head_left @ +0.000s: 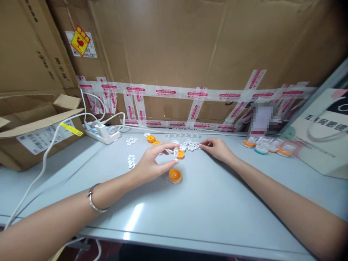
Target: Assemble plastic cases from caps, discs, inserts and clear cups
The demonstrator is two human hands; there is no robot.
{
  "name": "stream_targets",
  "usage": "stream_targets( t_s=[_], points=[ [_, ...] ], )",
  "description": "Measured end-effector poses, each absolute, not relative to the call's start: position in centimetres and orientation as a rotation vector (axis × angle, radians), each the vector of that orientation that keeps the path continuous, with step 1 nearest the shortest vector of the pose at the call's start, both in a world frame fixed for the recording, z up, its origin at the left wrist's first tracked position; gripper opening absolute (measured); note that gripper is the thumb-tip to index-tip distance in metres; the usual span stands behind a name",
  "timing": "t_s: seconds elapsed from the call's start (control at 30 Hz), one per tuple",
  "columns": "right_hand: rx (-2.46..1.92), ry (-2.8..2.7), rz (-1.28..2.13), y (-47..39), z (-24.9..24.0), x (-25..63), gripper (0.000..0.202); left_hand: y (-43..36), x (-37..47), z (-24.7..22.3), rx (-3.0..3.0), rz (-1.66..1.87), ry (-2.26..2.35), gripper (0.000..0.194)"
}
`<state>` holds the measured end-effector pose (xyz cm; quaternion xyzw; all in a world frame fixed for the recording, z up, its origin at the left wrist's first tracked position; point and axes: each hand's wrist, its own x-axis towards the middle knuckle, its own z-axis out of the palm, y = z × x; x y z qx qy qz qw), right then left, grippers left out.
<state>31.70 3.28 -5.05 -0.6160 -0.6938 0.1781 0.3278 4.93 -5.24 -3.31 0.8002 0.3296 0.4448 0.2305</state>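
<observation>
My left hand [153,163] pinches a small clear disc [176,153] upright between thumb and fingertips. Just below it, an orange round cup [175,175] rests on the table. Another orange piece [180,154] lies partly behind the disc. My right hand [216,148] has its thumb and fingers closed at the right edge of a pile of small white pieces [191,145]; what they grip, if anything, is too small to make out. Orange discs [151,139] and white rings sit behind my left hand. Small white round pieces [131,161] form a group to its left.
Clear round cups [182,133] stand in a row along the back. An open cardboard box [40,134] and a white power strip [103,135] are at the left. Several orange and teal-based pieces [261,148] sit at the right, beside a printed bag [320,134].
</observation>
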Motion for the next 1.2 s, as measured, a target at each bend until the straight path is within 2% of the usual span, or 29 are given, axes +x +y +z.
stream_targets(
  t_s=[0.2, 0.47, 0.63, 0.93, 1.07, 1.2],
  points=[
    [-1.585, -1.721, 0.663, 2.4, -3.8, 31.7, 0.019, -5.4, 4.8, -3.1, 2.254, 1.229, 0.904, 0.036],
    [-1.301, -1.756, 1.111, -2.4, -1.5, 27.5, 0.019, -5.7, 5.2, -2.9, 2.361, 1.240, 0.892, 0.039],
    [-1.182, -1.805, 1.240, -4.3, -1.7, 25.5, 0.016, -5.8, 5.4, -3.3, 2.501, 1.218, 0.762, 0.032],
    [-1.081, -1.329, 1.770, -5.1, -1.4, 25.1, 0.024, -5.4, 5.6, -3.7, 2.616, 1.235, 0.723, 0.031],
    [-0.979, -1.284, 1.833, -5.0, -1.6, 25.0, 0.027, -5.4, 5.5, -3.6, 2.610, 1.274, 0.760, 0.031],
    [-0.953, -1.274, 1.828, -4.9, -2.1, 24.9, 0.020, -5.5, 5.4, -3.6, 2.619, 1.252, 0.780, 0.030]
  ],
)
